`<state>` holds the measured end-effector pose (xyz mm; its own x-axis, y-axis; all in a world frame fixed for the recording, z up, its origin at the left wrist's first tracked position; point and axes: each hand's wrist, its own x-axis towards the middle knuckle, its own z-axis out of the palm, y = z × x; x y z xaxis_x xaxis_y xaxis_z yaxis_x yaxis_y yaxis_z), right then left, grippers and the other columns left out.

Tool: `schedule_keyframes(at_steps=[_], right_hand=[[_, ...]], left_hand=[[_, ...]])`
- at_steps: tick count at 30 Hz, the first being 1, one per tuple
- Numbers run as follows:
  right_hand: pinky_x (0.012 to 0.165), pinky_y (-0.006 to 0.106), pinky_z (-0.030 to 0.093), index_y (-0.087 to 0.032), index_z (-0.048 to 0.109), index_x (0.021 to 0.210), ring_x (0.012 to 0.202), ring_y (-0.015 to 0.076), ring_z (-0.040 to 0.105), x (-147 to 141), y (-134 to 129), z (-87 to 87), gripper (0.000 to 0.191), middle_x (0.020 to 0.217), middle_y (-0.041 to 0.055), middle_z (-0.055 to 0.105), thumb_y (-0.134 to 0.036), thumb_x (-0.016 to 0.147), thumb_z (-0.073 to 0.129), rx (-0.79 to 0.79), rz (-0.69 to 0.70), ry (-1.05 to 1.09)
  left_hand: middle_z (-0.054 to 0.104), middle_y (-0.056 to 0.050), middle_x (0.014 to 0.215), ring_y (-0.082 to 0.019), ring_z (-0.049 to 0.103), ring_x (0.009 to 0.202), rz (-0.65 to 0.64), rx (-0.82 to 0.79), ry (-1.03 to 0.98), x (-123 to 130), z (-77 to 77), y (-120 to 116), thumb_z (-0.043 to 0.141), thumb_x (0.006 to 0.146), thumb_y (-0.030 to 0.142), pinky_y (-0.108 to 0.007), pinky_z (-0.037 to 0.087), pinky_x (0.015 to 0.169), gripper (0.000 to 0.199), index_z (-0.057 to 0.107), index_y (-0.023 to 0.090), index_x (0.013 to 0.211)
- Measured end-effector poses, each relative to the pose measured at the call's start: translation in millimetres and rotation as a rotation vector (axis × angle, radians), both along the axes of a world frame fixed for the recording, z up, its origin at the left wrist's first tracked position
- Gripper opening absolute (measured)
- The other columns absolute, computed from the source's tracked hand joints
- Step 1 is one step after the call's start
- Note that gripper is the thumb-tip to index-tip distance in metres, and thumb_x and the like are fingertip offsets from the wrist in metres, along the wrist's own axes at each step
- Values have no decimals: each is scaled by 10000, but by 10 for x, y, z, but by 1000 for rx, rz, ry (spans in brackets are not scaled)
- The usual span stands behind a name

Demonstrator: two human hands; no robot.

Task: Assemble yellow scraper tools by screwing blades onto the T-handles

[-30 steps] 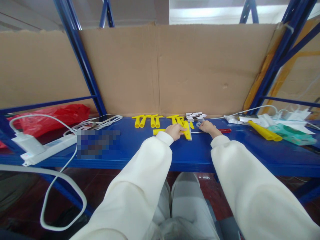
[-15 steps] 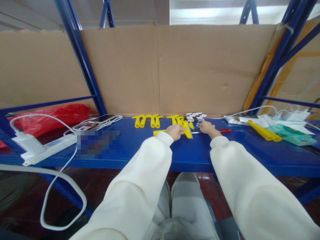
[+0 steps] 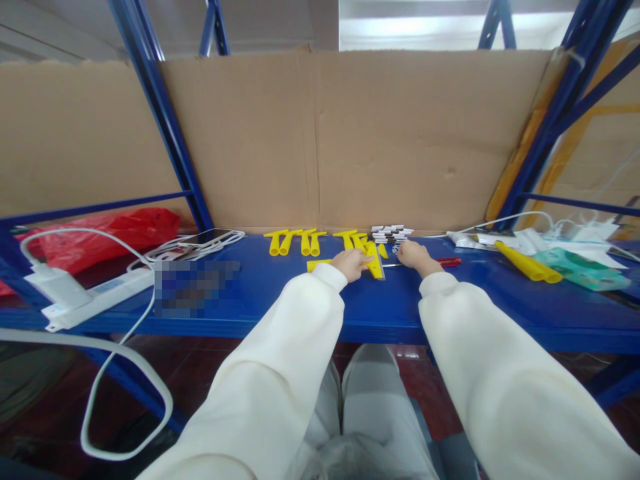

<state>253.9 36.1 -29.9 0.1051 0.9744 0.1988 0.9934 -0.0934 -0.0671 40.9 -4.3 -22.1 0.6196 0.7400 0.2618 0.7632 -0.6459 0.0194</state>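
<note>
My left hand (image 3: 351, 264) is closed on a yellow T-shaped tool, whose handle (image 3: 316, 265) sticks out to the left and whose wide head (image 3: 375, 261) shows at the right. My right hand (image 3: 414, 256) has its fingers drawn together at a few small metal pieces (image 3: 397, 249); what it pinches, if anything, is too small to make out. Between the hands lies the thin shaft of a red-handled screwdriver (image 3: 449, 262). Behind them is a pile of black-and-white pieces (image 3: 389, 234). More yellow tools (image 3: 343, 239) lie just behind my left hand.
Several yellow tools (image 3: 306, 244) stand in a row on the blue shelf (image 3: 270, 293). At the left are a power strip (image 3: 110, 293), cables and a red bag (image 3: 110, 237). Yellow tubes (image 3: 527, 265) and a green packet (image 3: 583, 268) lie at the right. Cardboard (image 3: 400, 133) closes the back.
My right hand has shifted very slightly at the small metal pieces. My left hand stays in place on the yellow tool.
</note>
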Motion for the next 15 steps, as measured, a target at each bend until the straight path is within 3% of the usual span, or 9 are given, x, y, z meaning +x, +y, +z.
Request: schedule_keyframes(at_steps=[15], right_hand=[[987,466,464,-152,698,1113,1220,330,589,7,16,4,342,1294,203,637,-95,827,518,-75,4,12]], left_hand=[[692,-82,1186,-233,654,1116,-14,5,17,-1,-6,10,550,932,224,-315,500,943,384,650,268,1300]])
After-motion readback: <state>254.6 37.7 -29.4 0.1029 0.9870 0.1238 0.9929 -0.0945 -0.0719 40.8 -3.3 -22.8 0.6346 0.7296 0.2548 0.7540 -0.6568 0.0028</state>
